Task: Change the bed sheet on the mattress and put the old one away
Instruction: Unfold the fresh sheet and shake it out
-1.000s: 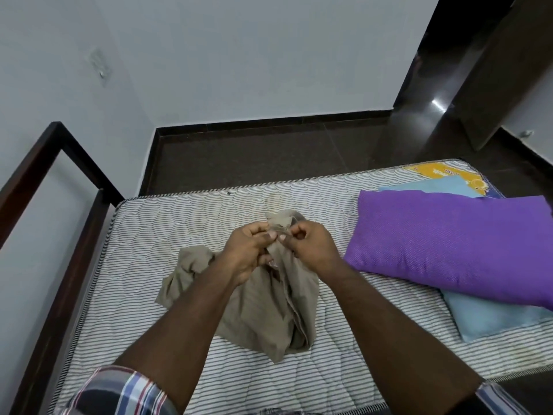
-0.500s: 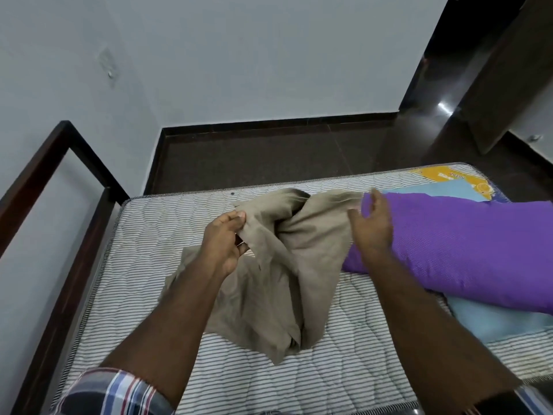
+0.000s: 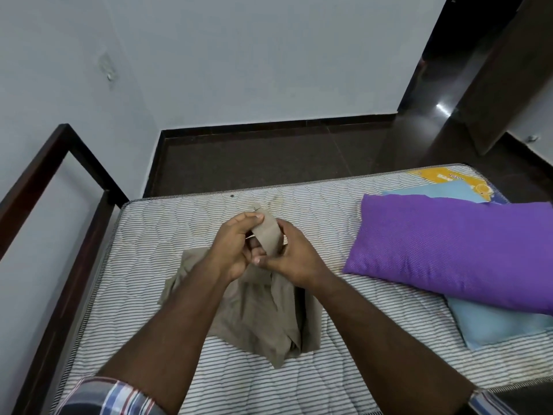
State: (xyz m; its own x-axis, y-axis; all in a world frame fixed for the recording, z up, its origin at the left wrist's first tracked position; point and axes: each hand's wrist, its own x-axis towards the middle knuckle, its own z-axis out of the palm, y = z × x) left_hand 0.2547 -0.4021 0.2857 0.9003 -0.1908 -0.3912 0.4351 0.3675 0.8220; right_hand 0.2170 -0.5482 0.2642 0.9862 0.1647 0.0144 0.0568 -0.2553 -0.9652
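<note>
A crumpled beige sheet (image 3: 263, 322) lies bunched in the middle of the bare striped mattress (image 3: 155, 265). Both hands are raised together above the bundle. My left hand (image 3: 236, 247) pinches a strip of the sheet's edge near its top end. My right hand (image 3: 294, 259) grips the same strip lower down, fingers curled round it. The strip stands up between the two hands while the rest of the cloth hangs down onto the mattress.
A purple pillow (image 3: 449, 250) lies on the mattress at the right, on top of a light blue folded cloth (image 3: 493, 324). A dark wooden bed frame (image 3: 57, 223) runs along the left. Beyond the mattress are dark floor (image 3: 254, 166) and an open doorway (image 3: 443, 70).
Half a second ago my hands were spread apart, stretching the sheet wide toward the pillow. They have come back together over the bundle, holding one narrow strip of the edge.
</note>
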